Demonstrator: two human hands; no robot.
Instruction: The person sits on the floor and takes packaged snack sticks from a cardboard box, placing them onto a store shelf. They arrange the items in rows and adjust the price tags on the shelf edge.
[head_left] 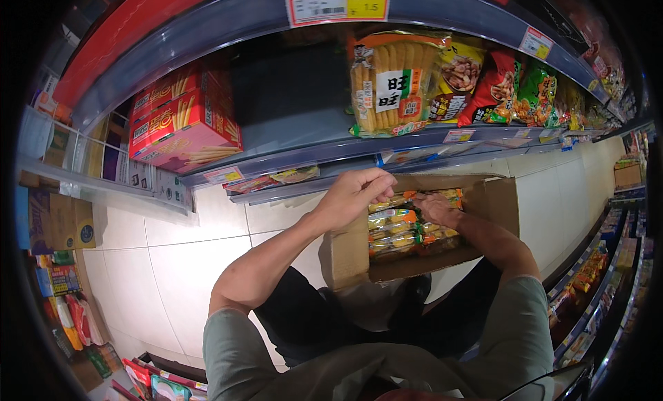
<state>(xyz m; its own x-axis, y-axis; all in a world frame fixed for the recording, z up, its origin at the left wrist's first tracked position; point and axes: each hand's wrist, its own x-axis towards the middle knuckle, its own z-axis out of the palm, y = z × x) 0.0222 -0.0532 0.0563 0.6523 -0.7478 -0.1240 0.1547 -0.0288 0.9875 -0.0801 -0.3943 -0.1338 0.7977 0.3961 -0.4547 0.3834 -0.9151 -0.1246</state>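
An opened cardboard box [349,256] stands in front of me at my legs, its flaps spread. Inside lie several clear plastic packs of rice crackers [392,225] with orange and green trim. My left hand [365,192] is above the box's upper left corner with its fingers curled; whether anything is pinched beneath them is hidden. Reaching into the box, my right hand [437,208] rests against the packs near the far side. Its fingertips are partly hidden among the wrappers, so its grip is unclear.
Beyond the box runs a metal shelf [290,126]. On it are red snack boxes [181,126], an upright pack of rice crackers [396,85] and several bagged snacks [456,82]. A shelf above overhangs them. More stocked shelves [585,292] flank my right; cartons [57,219] stand left.
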